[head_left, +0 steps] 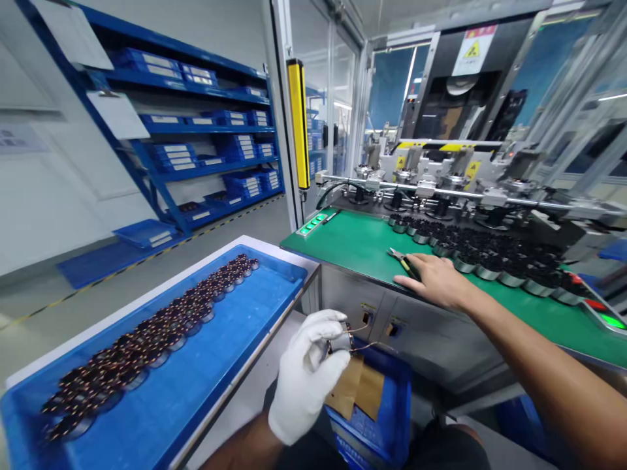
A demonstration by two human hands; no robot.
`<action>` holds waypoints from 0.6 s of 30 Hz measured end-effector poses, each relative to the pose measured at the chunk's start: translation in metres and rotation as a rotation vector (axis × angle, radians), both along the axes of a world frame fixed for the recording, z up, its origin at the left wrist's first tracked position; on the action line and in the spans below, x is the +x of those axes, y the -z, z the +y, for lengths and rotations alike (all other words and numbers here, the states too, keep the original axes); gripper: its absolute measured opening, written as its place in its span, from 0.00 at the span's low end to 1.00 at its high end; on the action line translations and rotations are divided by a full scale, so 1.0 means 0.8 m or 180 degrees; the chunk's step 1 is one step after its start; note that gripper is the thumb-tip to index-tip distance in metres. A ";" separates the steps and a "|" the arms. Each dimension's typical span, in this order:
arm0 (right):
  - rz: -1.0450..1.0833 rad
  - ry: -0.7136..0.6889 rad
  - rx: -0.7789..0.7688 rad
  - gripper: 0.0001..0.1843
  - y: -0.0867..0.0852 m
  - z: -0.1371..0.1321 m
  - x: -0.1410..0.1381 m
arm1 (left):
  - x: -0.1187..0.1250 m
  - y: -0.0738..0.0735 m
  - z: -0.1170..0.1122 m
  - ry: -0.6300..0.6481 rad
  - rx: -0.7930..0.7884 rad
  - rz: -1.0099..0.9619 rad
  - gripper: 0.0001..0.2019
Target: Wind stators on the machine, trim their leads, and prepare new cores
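Note:
My left hand (308, 375), in a white glove, is closed around a motor stator (341, 341) and holds it above a blue bin. Two loose copper wire ends (365, 329) stick out from it to the right. My bare right hand (434, 277) is at the front edge of the green work mat (343, 238), with thumb and fingers around the handles of wire cutters (402, 260). The cutters' jaws point away to the left. Part of the handles is hidden under the hand.
On my left, a blue tray (235, 333) holds rows of copper-wound stators (171, 326). Black-topped stators (465, 248) line the mat before a machine with clamping fixtures (441, 186). Below is a blue bin (404, 405) with cardboard. A yellow light curtain (298, 124) stands by blue shelving (196, 130).

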State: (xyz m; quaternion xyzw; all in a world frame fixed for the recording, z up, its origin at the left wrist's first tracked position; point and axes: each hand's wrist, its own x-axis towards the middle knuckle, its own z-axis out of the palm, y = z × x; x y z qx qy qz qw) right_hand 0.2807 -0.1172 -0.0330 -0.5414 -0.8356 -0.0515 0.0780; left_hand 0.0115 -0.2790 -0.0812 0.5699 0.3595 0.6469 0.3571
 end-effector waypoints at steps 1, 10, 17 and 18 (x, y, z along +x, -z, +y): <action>-0.0055 -0.0088 0.0045 0.29 0.003 -0.013 0.008 | -0.001 0.001 0.000 -0.0003 -0.0010 0.0005 0.10; 0.1818 -0.0724 0.0207 0.36 0.102 -0.215 -0.005 | 0.010 0.008 0.005 -0.0030 0.0324 0.0296 0.16; 0.3666 -0.1168 -0.1043 0.43 0.111 -0.281 -0.051 | 0.023 0.013 0.007 0.0155 0.0538 0.0624 0.23; 0.3821 -0.1174 -0.1103 0.44 0.107 -0.280 -0.051 | 0.023 0.014 0.006 0.0171 0.0528 0.0655 0.24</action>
